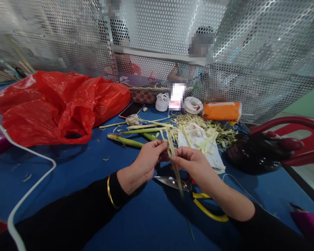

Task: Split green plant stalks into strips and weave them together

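Note:
Both my hands are over the middle of the blue table, close together. My left hand (143, 163) pinches the upper part of a pale green plant strip (177, 177), with the fingers closed. Just beside it, my right hand (196, 167) grips the same strip between thumb and fingers, and its free end hangs down. Scissors (210, 211) with yellow handles lie beneath my right hand, blades pointing left. Beyond my left hand are several green stalks (125, 140). White paper (217, 161) with peeled pieces on it lies behind my right hand.
A red plastic bag (47, 108) fills the far left, with a white cable (31, 188) nearer me. At the back are a phone (132, 109), a ribbon spool (193, 104), an orange packet (221, 111) and plant scraps (226, 136). A dark pot (253, 158) stands right.

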{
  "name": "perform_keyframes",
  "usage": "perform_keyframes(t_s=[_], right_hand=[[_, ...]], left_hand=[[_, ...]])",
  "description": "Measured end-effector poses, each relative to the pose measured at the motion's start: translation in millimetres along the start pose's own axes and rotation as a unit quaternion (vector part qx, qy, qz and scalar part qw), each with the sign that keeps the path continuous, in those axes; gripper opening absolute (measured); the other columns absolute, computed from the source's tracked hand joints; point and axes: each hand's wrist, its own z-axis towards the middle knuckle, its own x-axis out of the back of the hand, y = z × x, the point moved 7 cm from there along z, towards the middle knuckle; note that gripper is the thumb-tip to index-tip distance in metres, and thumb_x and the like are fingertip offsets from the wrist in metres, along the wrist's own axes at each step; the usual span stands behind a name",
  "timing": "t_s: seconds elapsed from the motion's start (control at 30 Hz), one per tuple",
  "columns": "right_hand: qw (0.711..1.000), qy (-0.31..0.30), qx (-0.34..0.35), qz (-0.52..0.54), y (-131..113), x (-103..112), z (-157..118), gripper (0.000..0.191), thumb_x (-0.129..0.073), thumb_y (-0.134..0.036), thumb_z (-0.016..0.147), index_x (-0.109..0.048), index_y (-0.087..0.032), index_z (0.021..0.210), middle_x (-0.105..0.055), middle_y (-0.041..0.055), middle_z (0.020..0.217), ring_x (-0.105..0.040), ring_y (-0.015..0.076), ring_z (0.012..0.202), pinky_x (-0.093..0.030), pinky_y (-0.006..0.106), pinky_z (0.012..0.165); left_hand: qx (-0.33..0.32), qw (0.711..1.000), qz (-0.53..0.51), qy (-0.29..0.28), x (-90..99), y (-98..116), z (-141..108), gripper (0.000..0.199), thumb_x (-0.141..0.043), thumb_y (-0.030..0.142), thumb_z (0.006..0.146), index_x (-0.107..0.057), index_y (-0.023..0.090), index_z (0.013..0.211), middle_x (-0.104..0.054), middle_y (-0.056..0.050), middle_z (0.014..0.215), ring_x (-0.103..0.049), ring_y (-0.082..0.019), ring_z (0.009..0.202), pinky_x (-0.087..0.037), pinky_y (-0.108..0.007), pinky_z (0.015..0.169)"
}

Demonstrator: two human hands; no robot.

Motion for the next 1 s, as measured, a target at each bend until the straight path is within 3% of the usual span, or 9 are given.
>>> perform_keyframes(t_s=[0.37, 0.57, 0.7, 1.0], right_hand=[[0.997, 0.049, 0.055, -0.005, -5, 8, 0, 0.022, -0.069, -0.035, 0.075, -0.061, -0.018, 0.066, -0.06, -0.0034, 0.056, -0.05, 0.0101, 0.052, -0.038, 0.024, 0.053], [0.997, 0.066, 0.02, 0.026, -1, 11, 1, 0.021, -0.072, -0.037, 0.071, -0.064, -0.018, 0.068, -0.061, -0.0025, 0.055, -0.055, 0.0116, 0.053, -0.042, 0.025, 0.054], [0.996, 0.082, 0.019, 0.026, 1, 14, 1, 0.022, -0.071, -0.038, 0.071, -0.062, -0.018, 0.066, -0.059, -0.0032, 0.052, -0.049, 0.0099, 0.049, -0.037, 0.023, 0.049], [0.994, 0.084, 0.058, 0.045, -2, 12, 1, 0.02, -0.071, -0.035, 0.072, -0.063, -0.018, 0.064, -0.059, -0.0038, 0.054, -0.047, 0.009, 0.049, -0.035, 0.022, 0.048]], left_hand=[[-0.008, 0.999, 0.007, 0.039, 5.7, 2, 1, 0.014, -0.066, 0.017, 0.081, -0.057, 0.013, 0.07, -0.055, 0.002, 0.061, -0.054, -0.008, 0.054, -0.047, -0.019, 0.053], [0.004, 1.0, 0.002, -0.012, -1.3, 1, -2, 0.024, -0.071, 0.032, 0.076, -0.059, 0.013, 0.071, -0.059, 0.0, 0.066, -0.056, -0.01, 0.058, -0.047, -0.021, 0.053], [0.017, 0.997, 0.019, -0.066, -9.4, -6, -6, 0.019, -0.075, 0.024, 0.072, -0.06, 0.012, 0.07, -0.059, 0.001, 0.062, -0.056, -0.009, 0.055, -0.049, -0.023, 0.058], [0.039, 0.996, 0.053, -0.058, -12.3, -8, -9, 0.018, -0.06, 0.016, 0.085, -0.059, 0.013, 0.067, -0.062, 0.0, 0.058, -0.061, -0.009, 0.054, -0.047, -0.021, 0.058]])
